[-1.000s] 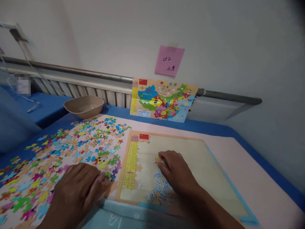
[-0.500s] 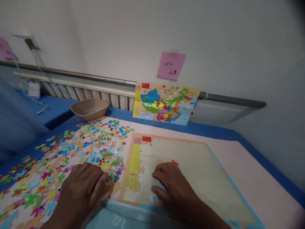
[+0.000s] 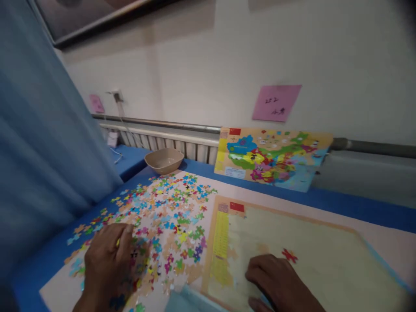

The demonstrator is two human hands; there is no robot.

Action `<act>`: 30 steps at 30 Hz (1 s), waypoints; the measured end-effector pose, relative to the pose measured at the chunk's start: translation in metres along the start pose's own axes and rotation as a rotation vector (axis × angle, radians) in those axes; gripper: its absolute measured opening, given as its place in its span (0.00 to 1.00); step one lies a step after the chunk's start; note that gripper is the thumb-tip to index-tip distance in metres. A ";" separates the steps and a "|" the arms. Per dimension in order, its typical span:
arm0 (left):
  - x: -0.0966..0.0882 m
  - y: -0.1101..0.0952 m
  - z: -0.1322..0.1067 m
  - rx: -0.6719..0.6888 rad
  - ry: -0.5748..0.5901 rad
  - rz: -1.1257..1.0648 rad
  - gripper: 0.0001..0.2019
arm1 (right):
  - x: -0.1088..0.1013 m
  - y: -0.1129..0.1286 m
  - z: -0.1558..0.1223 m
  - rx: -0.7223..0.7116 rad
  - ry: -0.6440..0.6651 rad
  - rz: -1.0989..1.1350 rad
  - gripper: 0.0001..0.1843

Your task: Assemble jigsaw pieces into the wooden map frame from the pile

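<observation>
Moving my left hand (image 3: 108, 262) deeper over loose pieces (image 3: 183, 237), more within reach; right hand (image 3: 276, 277) curled near red piece (image 3: 289, 255). Can't tell either grip.

You have two hands in view: one left hand (image 3: 105, 260) and one right hand (image 3: 279, 277). You have one puzzle board (image 3: 325, 255), and one red piece (image 3: 290, 255) lies loose on it beside your right hand. The scattered puzzle pieces (image 3: 183, 237) are too many and too small for you to count exactly. You can count two printed flags, one on the board (image 3: 237, 207) and one on the single map sheet (image 3: 299, 182). There are also one basin (image 3: 164, 161), one curtain (image 3: 55, 130), two pink notes (image 3: 276, 103) and two blue surfaces (image 3: 357, 208).
</observation>
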State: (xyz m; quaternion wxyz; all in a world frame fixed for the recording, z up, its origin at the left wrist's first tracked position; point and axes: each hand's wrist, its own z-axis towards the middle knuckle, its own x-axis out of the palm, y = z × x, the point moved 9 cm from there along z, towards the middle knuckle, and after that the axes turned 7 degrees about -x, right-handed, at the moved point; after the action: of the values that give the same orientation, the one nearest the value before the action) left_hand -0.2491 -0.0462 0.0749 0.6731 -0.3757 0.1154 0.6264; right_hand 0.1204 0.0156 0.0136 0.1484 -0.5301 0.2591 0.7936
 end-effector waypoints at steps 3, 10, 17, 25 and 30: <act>0.011 -0.008 -0.005 0.039 0.070 -0.019 0.13 | -0.001 0.006 0.003 0.042 0.018 0.019 0.14; 0.017 -0.025 -0.010 0.033 0.145 -0.110 0.14 | -0.007 0.010 0.006 0.042 -0.013 0.052 0.13; 0.011 -0.028 -0.006 0.091 0.083 -0.040 0.15 | -0.010 -0.004 0.040 0.119 0.004 -0.010 0.10; 0.020 -0.015 -0.007 0.096 0.105 0.040 0.17 | -0.001 -0.012 0.034 0.118 -0.072 -0.027 0.14; 0.022 -0.021 -0.006 0.093 0.121 0.003 0.16 | -0.002 -0.015 0.032 0.087 -0.068 -0.025 0.15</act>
State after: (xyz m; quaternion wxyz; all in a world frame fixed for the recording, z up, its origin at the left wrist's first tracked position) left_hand -0.2234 -0.0321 0.0652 0.6808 -0.3809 0.1856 0.5974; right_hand 0.1043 0.0467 0.0215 0.1901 -0.4990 0.2813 0.7973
